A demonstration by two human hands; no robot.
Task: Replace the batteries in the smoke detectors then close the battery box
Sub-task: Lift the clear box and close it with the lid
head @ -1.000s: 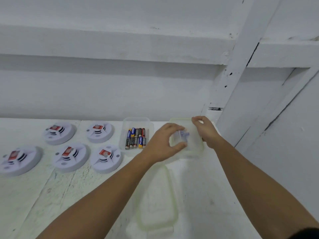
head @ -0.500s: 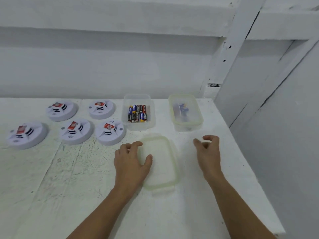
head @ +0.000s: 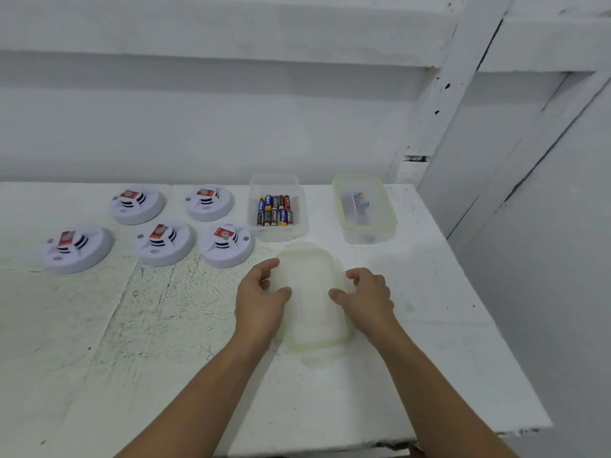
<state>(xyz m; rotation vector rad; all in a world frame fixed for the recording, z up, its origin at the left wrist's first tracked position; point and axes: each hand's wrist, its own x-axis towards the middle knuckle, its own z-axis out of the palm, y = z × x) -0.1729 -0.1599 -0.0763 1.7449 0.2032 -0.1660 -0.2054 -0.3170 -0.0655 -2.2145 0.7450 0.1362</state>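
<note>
Near the middle of the counter [head: 132,342], towards its right edge, both hands close on a translucent lid [head: 309,309] with a pale green rim. The left hand [head: 261,300] grips the lid's left long side, fingers curled over the edge and thumb on top. The right hand [head: 367,297] grips the right long side the same way, fingers bent round the rim and thumb pointing inward across the top. I cannot tell whether the lid lies flat on the counter or is lifted off it.

Beyond the hands, to the left, stand five round white smoke detectors: three in a nearer row [head: 76,247] [head: 165,242] [head: 226,244] and two behind [head: 137,204] [head: 209,201]. Each has a red label on top, with its writing too blurred to read.

Near the back edge are two boxes, both without lids. The clear box [head: 297,226] just beside the detectors holds batteries [head: 274,210] lying side by side in two rows, blue, black and red. Their count and print are not legible. The green-rimmed box [head: 391,223], apart to the right, holds a few dark and blue items, too blurred to name.
</note>
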